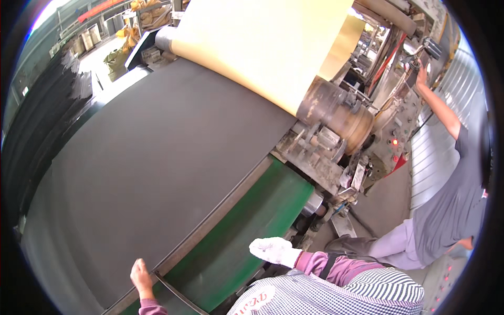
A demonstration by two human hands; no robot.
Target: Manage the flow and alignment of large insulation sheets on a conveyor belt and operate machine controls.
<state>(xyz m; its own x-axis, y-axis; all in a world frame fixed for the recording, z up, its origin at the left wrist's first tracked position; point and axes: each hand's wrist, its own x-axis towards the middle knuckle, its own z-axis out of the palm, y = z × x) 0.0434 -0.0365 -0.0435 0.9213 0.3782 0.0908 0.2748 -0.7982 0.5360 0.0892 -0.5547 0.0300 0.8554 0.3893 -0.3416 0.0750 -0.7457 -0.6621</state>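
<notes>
My bare left hand (140, 278) is at the near edge of a wide dark grey sheet (157, 142), with its fingers curled closed. Whatever may be inside them is hidden. Beside it, a thin dark bar (181, 295) crosses a green conveyor belt (236, 231). Over the near side of that belt, my right hand (274, 251) wears a white knit glove. Its fingers look stretched out together, and nothing shows in them. The dark sheet passes under a broad yellowish sheet (257, 42) at the far end.
A worn metal roller (336, 113) and its brackets stand at the right. Farther right, a person (446, 199) in a grey shirt reaches up to a machine control panel (401, 128) with a lit red lamp. Folded black sheeting (47, 121) lies at the far left.
</notes>
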